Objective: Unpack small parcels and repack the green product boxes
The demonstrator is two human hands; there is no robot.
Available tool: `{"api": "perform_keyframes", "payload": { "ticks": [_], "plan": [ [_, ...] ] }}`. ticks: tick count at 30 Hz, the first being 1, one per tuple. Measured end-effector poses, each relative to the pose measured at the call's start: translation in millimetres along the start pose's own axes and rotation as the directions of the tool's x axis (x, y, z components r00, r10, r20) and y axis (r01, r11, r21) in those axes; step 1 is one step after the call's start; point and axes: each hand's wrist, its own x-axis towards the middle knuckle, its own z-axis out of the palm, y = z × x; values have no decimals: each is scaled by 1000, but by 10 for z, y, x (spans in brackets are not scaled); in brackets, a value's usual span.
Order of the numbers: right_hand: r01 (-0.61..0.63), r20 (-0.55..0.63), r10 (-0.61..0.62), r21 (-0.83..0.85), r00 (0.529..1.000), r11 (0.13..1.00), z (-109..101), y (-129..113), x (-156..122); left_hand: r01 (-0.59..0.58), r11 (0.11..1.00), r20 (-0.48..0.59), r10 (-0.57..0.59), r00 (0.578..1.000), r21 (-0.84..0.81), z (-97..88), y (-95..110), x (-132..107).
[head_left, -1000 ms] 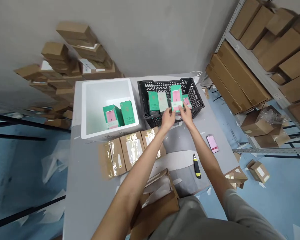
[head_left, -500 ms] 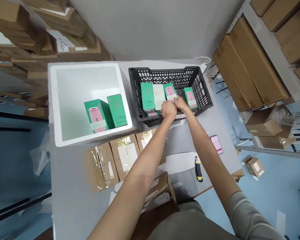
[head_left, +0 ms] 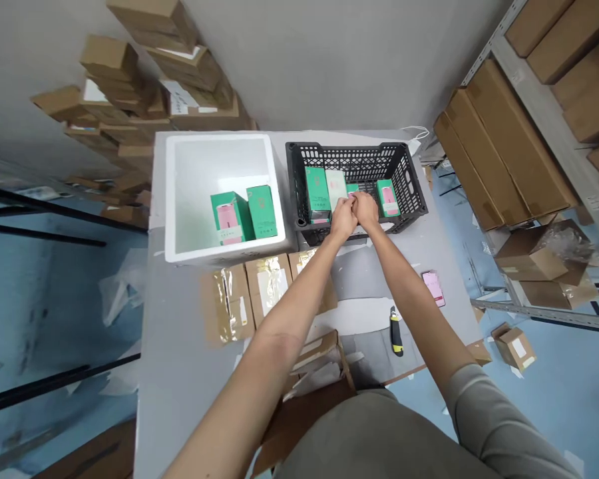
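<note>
Both my hands reach into a black plastic crate [head_left: 414,183] at the far side of the grey table [head_left: 180,372]. My left hand [head_left: 343,218] and my right hand [head_left: 365,209] are closed side by side on a green and pink box [head_left: 352,189], which they mostly hide. Other green boxes stand upright in the crate: one at its left [head_left: 317,193], a paler one [head_left: 335,187] beside it, and one at the right [head_left: 388,197]. A white foam box [head_left: 180,199] left of the crate holds two more green boxes [head_left: 244,214].
Taped brown cartons [head_left: 252,296] lie on the table near me. A yellow and black utility knife [head_left: 395,331] and a pink phone [head_left: 433,289] lie at the right. An opened carton [head_left: 312,386] sits at the front edge. Stacked cartons fill the back left and the right shelves [head_left: 519,126].
The green and pink box, held high above the crate a second ago, has come down among the other boxes. Both hands have closed in together over it.
</note>
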Motion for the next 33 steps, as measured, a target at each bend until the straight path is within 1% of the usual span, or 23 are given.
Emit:
{"api": "perform_keyframes", "payload": {
  "ticks": [2, 3, 5, 6, 8, 10, 12, 14, 17, 19, 22, 24, 25, 26, 27, 28, 29, 30, 31, 33],
  "plan": [
    [75, -83, -70, 54, 994, 996, -20, -54, -161, -110, 992, -21, 109, 994, -54, -179, 31, -253],
    [93, -123, -81, 97, 989, 991, -16, -80, -262, -152, 986, -30, 150, 988, -72, -286, 36, -431],
    [123, -203, -81, 206, 976, 971, 25, -130, -534, -204, 974, -34, 202, 979, -102, -533, 23, -886],
    [144, -239, -80, 262, 968, 954, 62, -151, -716, -180, 977, -46, 176, 983, -110, -669, 3, -1154],
    [198, -283, -95, 363, 955, 910, 166, -170, -1173, -108, 984, -64, 100, 993, -140, -950, -62, -1735],
    [255, -286, -136, 436, 948, 863, 304, -154, -1724, -45, 984, -116, 25, 993, -175, -1224, -157, -2328],
    [285, -271, -169, 478, 948, 831, 457, -109, -2303, 5, 979, -199, -47, 979, -205, -1470, -268, -2887],
    [304, -240, -208, 502, 948, 809, 593, -55, -2843, 26, 974, -313, -98, 945, -226, -1674, -376, -3391],
    [336, -198, -272, 501, 942, 798, 710, 8, -3510, 59, 971, -485, -168, 858, -232, -1882, -534, -4037],
    [360, -186, -308, 485, 933, 797, 725, 40, -3854, 119, 960, -559, -245, 792, -253, -1943, -662, -4404],
    [401, -181, -359, 460, 916, 792, 706, 108, -4243, 230, 909, -607, -404, 684, -346, -1918, -926, -4880],
    [417, -164, -385, 435, 908, 798, 695, 177, -4433, 314, 849, -606, -524, 598, -425, -1846, -1137, -5143],
    [417, -148, -393, 418, 908, 807, 693, 217, -4510, 366, 816, -591, -578, 564, -448, -1801, -1242, -5251],
    [414, -131, -396, 400, 909, 818, 692, 258, -4576, 428, 785, -573, -620, 536, -448, -1753, -1344, -5339],
    [409, -116, -396, 381, 911, 829, 693, 298, -4631, 496, 759, -553, -649, 523, -422, -1701, -1439, -5404],
    [405, -104, -395, 364, 913, 839, 693, 334, -4675, 564, 738, -530, -667, 523, -371, -1646, -1526, -5448],
    [404, -94, -397, 349, 913, 846, 693, 364, -4710, 626, 719, -503, -678, 536, -302, -1585, -1602, -5469],
    [406, -85, -402, 337, 912, 850, 692, 387, -4737, 674, 703, -465, -687, 559, -227, -1519, -1667, -5473],
    [410, -75, -408, 325, 910, 852, 691, 401, -4758, 705, 692, -418, -693, 587, -158, -1445, -1720, -5464],
    [412, -45, -419, 304, 907, 859, 687, 403, -4788, 702, 710, -320, -678, 661, -55, -1275, -1788, -5431]
  ]
}}
